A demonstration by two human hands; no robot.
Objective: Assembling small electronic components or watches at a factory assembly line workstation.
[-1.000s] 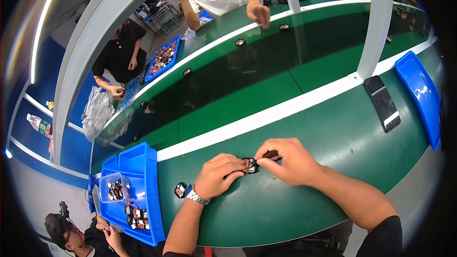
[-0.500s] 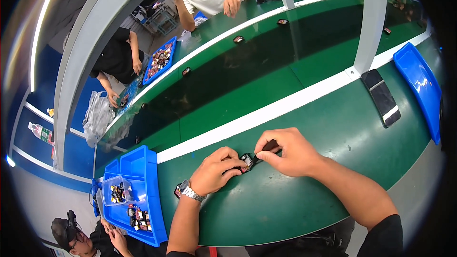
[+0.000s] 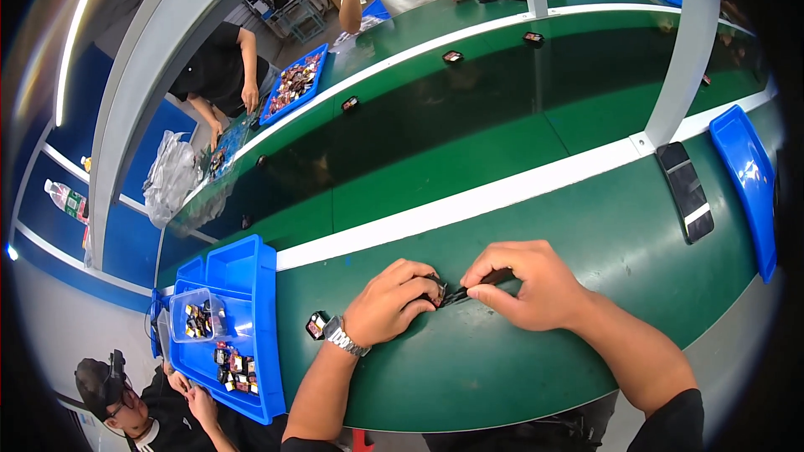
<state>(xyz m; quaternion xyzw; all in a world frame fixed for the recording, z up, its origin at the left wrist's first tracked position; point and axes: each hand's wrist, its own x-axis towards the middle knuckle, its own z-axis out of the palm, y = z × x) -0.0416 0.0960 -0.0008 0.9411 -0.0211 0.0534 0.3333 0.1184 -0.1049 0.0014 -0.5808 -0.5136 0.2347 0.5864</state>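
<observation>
My left hand [image 3: 392, 304], with a metal-banded watch [image 3: 342, 335] at the wrist, is closed on a small black-cased part [image 3: 437, 291] just above the green bench. Its fingers cover most of the part. My right hand [image 3: 529, 286] pinches slim black tweezers [image 3: 456, 295] whose tips reach to the part; their other end lies within the curled fingers. Another small black-cased part [image 3: 316, 325] with a pale, reddish face rests on the bench beside my left wrist.
A blue divided tray [image 3: 266, 326] at left bears a clear tub [image 3: 174, 318] and several small parts. At right lie a black phone-like slab [image 3: 683, 188] and a blue tray [image 3: 741, 176]. Beyond a white rail [image 3: 469, 201], a green belt [image 3: 494, 142] carries spaced parts. Co-workers sit across and at lower left.
The view has shifted, moving the far scene rightward. My left fingers now cover more of the part, and the tweezers' thin tips show more clearly between the hands. Both hands keep their holds.
</observation>
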